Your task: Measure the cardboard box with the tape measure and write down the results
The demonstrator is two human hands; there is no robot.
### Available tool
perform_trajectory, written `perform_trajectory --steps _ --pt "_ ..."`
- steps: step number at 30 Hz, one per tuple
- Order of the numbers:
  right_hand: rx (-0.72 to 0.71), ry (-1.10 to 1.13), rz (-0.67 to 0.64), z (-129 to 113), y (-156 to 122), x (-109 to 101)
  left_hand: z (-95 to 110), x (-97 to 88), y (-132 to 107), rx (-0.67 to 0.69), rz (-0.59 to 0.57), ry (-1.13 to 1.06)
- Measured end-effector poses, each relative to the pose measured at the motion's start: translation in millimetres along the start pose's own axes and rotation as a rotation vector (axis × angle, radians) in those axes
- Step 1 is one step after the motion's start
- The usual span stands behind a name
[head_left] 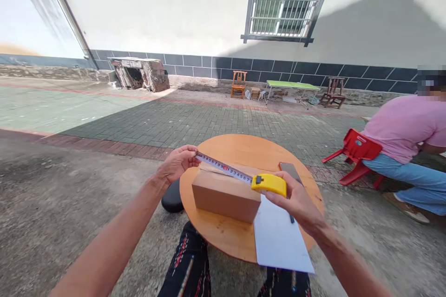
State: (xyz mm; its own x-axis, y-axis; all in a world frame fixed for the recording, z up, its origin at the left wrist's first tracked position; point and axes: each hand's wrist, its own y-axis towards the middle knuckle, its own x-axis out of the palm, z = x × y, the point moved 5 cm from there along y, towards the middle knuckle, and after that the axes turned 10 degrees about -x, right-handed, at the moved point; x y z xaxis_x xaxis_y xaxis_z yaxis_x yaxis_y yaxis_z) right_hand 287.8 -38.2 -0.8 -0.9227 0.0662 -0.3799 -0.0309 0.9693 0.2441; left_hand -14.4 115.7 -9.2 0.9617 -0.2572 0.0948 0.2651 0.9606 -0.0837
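My left hand [181, 163] pinches the free end of a tape measure's white blade. The blade stretches to the right, over the top of a brown cardboard box [225, 197], into the yellow case of the tape measure [270, 185]. Around that case my right hand [296, 199] is closed. Whether the blade touches the box I cannot tell. The box sits on a round wooden table [237, 145]. White paper [282, 241] lies beside it, partly over the table's front edge. A dark pen [291, 218] rests on the paper, mostly hidden by my right hand.
A phone [291, 170] lies on the table behind my right hand. Under the left edge is a black round seat [173, 197]. To the right, a person in a pink shirt [407, 118] sits on a red chair [362, 146]. A green table [292, 85] stands by the far wall.
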Motion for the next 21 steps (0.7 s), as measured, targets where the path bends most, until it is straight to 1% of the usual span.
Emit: perform_trajectory --steps 3,6,8,10,11,13,17,19,21 --pt "-0.020 -0.076 -0.102 -8 -28 26 5 5.0 5 -0.024 -0.035 -0.018" --pt "-0.056 -0.061 -0.191 -15 -53 52 7 14.6 15 -0.054 -0.073 -0.010" --pt "-0.048 -0.044 -0.221 -17 -66 65 8 22.4 22 -0.073 -0.101 0.006" --pt "-0.015 -0.031 -0.222 -17 -75 75 10 31.7 30 -0.090 -0.135 0.032" --pt "0.003 -0.019 -0.214 -17 -79 79 10 37.2 33 -0.099 -0.155 0.048" --pt "0.035 0.005 -0.154 -15 -85 87 10 49.8 39 -0.114 -0.201 0.088" --pt "0.094 0.000 0.075 -6 -98 103 5 79.8 49 -0.110 -0.290 0.205" --pt "0.134 0.053 0.123 1 -105 115 0 93.2 52 -0.089 -0.315 0.270" --pt "0.156 0.159 0.127 5 -111 128 -6 103.0 56 -0.063 -0.320 0.329"
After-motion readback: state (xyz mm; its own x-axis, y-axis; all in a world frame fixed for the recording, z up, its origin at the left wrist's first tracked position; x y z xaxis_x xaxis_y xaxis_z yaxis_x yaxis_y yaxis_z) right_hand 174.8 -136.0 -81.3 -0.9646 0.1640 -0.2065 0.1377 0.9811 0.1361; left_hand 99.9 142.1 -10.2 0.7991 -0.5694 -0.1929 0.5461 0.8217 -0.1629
